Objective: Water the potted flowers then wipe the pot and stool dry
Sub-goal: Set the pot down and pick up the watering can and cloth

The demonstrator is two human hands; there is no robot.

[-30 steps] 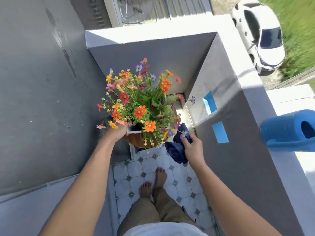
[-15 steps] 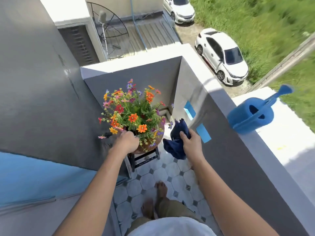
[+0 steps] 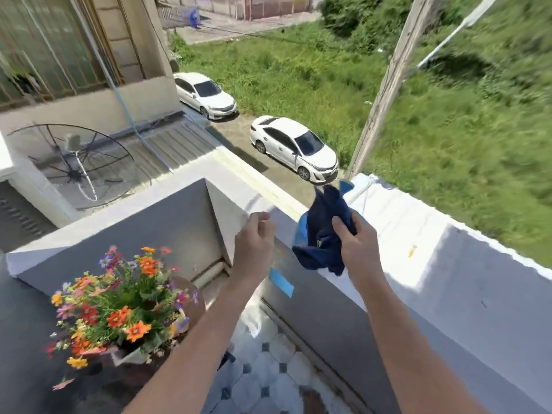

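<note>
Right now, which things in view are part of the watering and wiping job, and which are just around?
Job things: potted flowers; dark blue cloth, gripped in the right hand; blue watering can, mostly hidden behind the cloth; left hand, holding nothing.

Just around: blue tape on the wall; satellite dish; two white cars.

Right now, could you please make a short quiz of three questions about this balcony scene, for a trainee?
1. True or false: the left hand touches the flowers.
2. Which hand holds the dark blue cloth? A) left B) right C) both
3. Fill in: behind the cloth, a blue watering can stands on the balcony ____.

Key:
1. False; it is raised, apart from them.
2. B; the right hand grips it.
3. Wall.
</note>
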